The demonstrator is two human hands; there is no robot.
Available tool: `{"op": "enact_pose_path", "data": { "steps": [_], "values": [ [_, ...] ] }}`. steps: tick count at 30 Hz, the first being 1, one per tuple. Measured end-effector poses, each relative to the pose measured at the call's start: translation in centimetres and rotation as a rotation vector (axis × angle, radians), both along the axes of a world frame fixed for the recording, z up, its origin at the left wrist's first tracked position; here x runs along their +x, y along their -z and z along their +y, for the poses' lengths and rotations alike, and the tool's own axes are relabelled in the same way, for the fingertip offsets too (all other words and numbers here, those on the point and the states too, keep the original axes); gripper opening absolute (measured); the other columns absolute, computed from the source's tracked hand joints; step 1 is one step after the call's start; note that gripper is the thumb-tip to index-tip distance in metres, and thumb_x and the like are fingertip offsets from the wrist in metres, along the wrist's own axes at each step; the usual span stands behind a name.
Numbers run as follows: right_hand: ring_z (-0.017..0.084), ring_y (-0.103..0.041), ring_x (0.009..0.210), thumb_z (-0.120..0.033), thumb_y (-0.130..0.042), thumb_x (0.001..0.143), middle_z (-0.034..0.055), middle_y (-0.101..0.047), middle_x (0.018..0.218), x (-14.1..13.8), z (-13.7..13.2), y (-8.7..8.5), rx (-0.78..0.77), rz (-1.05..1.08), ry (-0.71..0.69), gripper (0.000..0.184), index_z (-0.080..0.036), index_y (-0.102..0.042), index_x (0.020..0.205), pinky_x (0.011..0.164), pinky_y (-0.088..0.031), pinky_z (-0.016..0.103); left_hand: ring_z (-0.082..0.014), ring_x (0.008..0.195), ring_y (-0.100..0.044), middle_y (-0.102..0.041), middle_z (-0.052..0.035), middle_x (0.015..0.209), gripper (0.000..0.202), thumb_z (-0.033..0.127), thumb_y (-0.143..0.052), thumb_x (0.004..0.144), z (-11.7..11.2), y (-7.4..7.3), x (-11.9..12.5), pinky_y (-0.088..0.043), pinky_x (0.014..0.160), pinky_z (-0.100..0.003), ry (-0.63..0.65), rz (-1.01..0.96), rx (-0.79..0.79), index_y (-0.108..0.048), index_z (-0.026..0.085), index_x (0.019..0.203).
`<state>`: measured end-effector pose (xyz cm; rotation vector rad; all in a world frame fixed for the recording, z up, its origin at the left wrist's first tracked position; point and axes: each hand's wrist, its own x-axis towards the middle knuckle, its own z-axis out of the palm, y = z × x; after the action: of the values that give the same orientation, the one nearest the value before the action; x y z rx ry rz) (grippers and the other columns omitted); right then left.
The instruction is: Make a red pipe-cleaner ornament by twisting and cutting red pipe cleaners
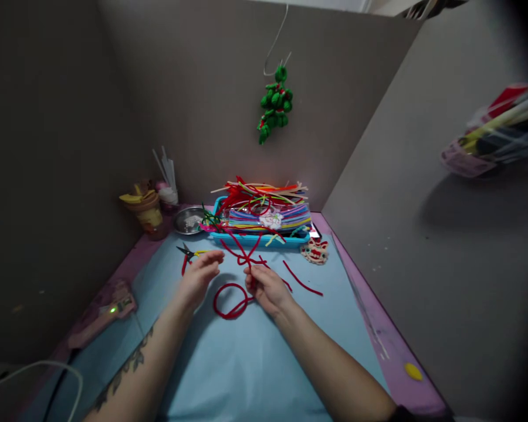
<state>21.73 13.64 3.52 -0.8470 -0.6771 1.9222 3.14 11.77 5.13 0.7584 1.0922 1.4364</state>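
My right hand (266,288) is closed around a piece made of red pipe cleaners (245,258). Several strands of it fan out above my fingers, and a round loop (230,301) hangs below to the left. To the left of this piece, my left hand (201,275) is raised with its fingers stretched out and nothing in them. Just behind that hand lie pliers (186,253) with red and yellow handles, partly covered by it. A single loose red pipe cleaner (303,280) rests on the blue mat to the right of my right hand.
A blue basket (264,241) full of colourful pipe cleaners stands at the back, beside a metal bowl (189,221). A pink glue gun (108,316) with a lit green light lies left. A green ornament (276,102) hangs on the wall. The blue mat (246,375) covers the table.
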Motion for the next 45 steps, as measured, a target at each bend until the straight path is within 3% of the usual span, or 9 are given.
{"op": "enact_pose_path", "data": {
  "steps": [3, 7, 16, 21, 26, 29, 35, 41, 45],
  "values": [
    [0.011, -0.056, 0.054, -0.041, -0.085, 0.052, 0.0015, -0.066, 0.058, -0.2, -0.3, -0.2, 0.037, -0.037, -0.031, 0.036, -0.014, -0.071, 0.071, 0.053, -0.04, 0.022, -0.0259, 0.112, -0.056, -0.066, -0.0094, 0.116, 0.04, 0.028, -0.079, 0.064, -0.7, 0.6, 2.0, -0.044, 0.09, -0.032, 0.139, 0.205, 0.089, -0.07, 0.018, 0.102],
    [0.011, -0.055, 0.052, -0.044, -0.082, 0.056, 0.0011, -0.066, 0.057, -0.6, -0.9, 0.0, 0.131, -0.183, -0.074, 0.034, -0.015, -0.069, 0.068, 0.052, -0.038, 0.023, -0.029, 0.116, -0.054, -0.064, -0.0119, 0.12, 0.025, 0.036, -0.077, 0.067, -0.9, 1.1, 3.1, -0.041, 0.094, -0.036, 0.041, 0.336, 0.099, -0.07, 0.017, 0.082],
    [0.013, -0.058, 0.061, -0.04, -0.08, 0.06, 0.0006, -0.068, 0.064, -1.1, -1.2, 0.5, 0.264, -0.225, -0.005, 0.029, -0.016, -0.068, 0.071, 0.063, -0.043, 0.026, -0.0193, 0.074, -0.058, -0.063, -0.0043, 0.071, 0.024, 0.039, -0.07, 0.072, -0.7, 0.5, 2.8, -0.045, 0.072, -0.03, 0.046, 0.536, 0.162, -0.067, 0.016, 0.065],
    [0.01, -0.055, 0.06, -0.034, -0.085, 0.055, -0.003, -0.065, 0.066, -1.4, -1.1, 0.4, 0.164, 0.01, 0.028, 0.034, -0.018, -0.063, 0.075, 0.061, -0.041, 0.023, -0.0195, 0.071, -0.059, -0.066, -0.0042, 0.069, 0.022, 0.038, -0.069, 0.071, -0.9, -0.3, 3.3, -0.045, 0.072, -0.03, 0.151, 0.535, 0.168, -0.068, 0.017, 0.066],
    [0.009, -0.049, 0.051, -0.03, -0.086, 0.048, -0.0039, -0.061, 0.055, -1.6, -0.9, 0.7, 0.049, -0.018, 0.065, 0.034, -0.017, -0.061, 0.066, 0.053, -0.034, 0.022, -0.0209, 0.072, -0.06, -0.069, -0.0043, 0.069, 0.013, 0.032, -0.068, 0.07, -0.9, 0.0, 3.6, -0.046, 0.075, -0.031, 0.121, 0.582, 0.143, -0.07, 0.019, 0.068],
    [0.008, -0.044, 0.048, -0.029, -0.083, 0.051, -0.0054, -0.056, 0.051, -1.8, -0.7, 1.0, 0.08, -0.076, 0.101, 0.028, -0.017, -0.06, 0.062, 0.05, -0.03, 0.022, -0.0225, 0.074, -0.061, -0.07, -0.0052, 0.071, 0.012, 0.031, -0.068, 0.071, -0.9, 0.2, 3.5, -0.046, 0.077, -0.032, 0.104, 0.651, 0.137, -0.071, 0.019, 0.069],
    [0.01, -0.047, 0.053, -0.029, -0.077, 0.057, -0.0044, -0.056, 0.053, -1.9, -0.5, 1.4, 0.181, -0.16, 0.179, 0.02, -0.017, -0.062, 0.06, 0.057, -0.037, 0.024, -0.024, 0.079, -0.062, -0.07, -0.0073, 0.076, 0.011, 0.029, -0.068, 0.072, -0.9, 0.0, 3.4, -0.046, 0.078, -0.033, 0.156, 0.756, 0.19, -0.072, 0.019, 0.07],
    [0.013, -0.051, 0.059, -0.029, -0.073, 0.064, -0.001, -0.061, 0.06, -1.8, -0.8, 1.4, 0.353, -0.425, 0.31, 0.015, -0.017, -0.066, 0.064, 0.062, -0.04, 0.027, -0.0247, 0.077, -0.062, -0.072, -0.0079, 0.075, 0.014, 0.03, -0.066, 0.072, -1.0, -0.1, 3.6, -0.045, 0.075, -0.033, 0.142, 0.747, 0.138, -0.073, 0.018, 0.07],
    [0.012, -0.05, 0.057, -0.031, -0.075, 0.061, -0.0023, -0.06, 0.057, -2.0, -0.7, 1.5, 0.263, -0.298, 0.308, 0.018, -0.017, -0.063, 0.063, 0.058, -0.04, 0.025, -0.0253, 0.079, -0.062, -0.073, -0.0076, 0.077, 0.015, 0.032, -0.071, 0.068, -1.0, 0.0, 3.6, -0.044, 0.076, -0.033, 0.145, 0.63, 0.091, -0.074, 0.019, 0.072]
  ]
}}
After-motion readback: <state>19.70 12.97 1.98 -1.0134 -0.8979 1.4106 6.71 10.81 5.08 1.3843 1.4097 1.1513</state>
